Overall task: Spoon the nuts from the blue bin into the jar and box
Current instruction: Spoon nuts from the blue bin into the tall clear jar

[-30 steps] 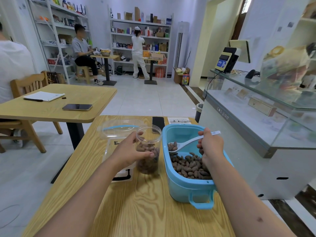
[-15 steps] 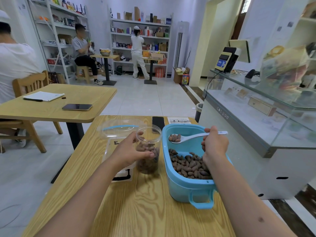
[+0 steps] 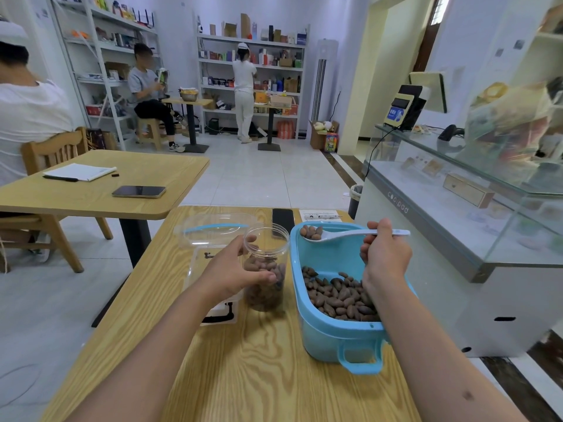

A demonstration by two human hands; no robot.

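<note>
A blue bin (image 3: pixel 332 336) with brown nuts (image 3: pixel 338 295) in its bottom stands on the wooden table (image 3: pixel 243 376). My right hand (image 3: pixel 385 254) grips a white spoon (image 3: pixel 341 234) that carries a few nuts, held level above the bin's far left rim. To the bin's left stands a clear jar (image 3: pixel 266 263), over half full of nuts, with my left hand (image 3: pixel 231 271) wrapped around its side. A clear box (image 3: pixel 210 236) with a blue-banded lid lies just behind and left of the jar.
A black phone (image 3: pixel 282 220) and a paper slip (image 3: pixel 320 215) lie at the table's far edge. A glass counter (image 3: pixel 457 208) runs close along the right. Another table (image 3: pixel 91 190) with a phone and notebook stands to the left; people sit and stand farther back.
My right hand has lifted the loaded spoon out of the nuts and carried it up and left toward the jar. My left hand and the jar have stayed put.
</note>
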